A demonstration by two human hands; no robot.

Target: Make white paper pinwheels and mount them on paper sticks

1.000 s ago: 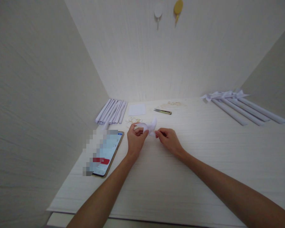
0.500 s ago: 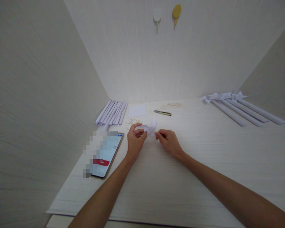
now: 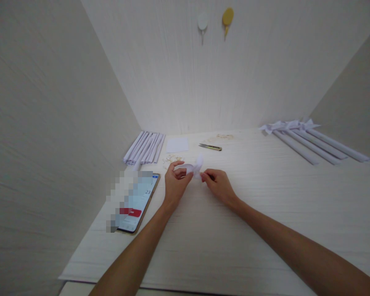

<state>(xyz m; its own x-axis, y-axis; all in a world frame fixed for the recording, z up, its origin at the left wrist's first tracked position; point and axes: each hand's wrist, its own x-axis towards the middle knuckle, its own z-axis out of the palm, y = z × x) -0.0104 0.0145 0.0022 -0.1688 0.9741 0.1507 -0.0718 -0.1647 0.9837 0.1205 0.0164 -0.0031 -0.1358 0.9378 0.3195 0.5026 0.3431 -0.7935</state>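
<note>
A piece of thin white paper point(image 3: 198, 163), bent into curved flaps, is held low over the table between my hands. My left hand point(image 3: 176, 181) grips it from the left, thumb and fingers closed on its lower part. At the paper's lower right edge, my right hand point(image 3: 217, 183) is closed in a pinch; what lies between those fingertips is too small to make out. Just beyond my left fingers lies a loose pile of pale rubber bands point(image 3: 173, 158). Thread snips point(image 3: 210, 146) with a yellowish handle rest behind the paper.
Rolled paper tubes point(image 3: 144, 148) lie at back left, beside a flat white paper square point(image 3: 177, 144). Several tubes with flared ends point(image 3: 308, 142) lie at right. A phone point(image 3: 137, 201) is left of my forearm. More bands point(image 3: 225, 136) lie near the back wall, which bears two hooks point(image 3: 227, 17).
My right fingertips have shifted slightly left, closer to the paper and the left thumb. The number on the phone went from 22 to 23. The view has moved very slightly.
</note>
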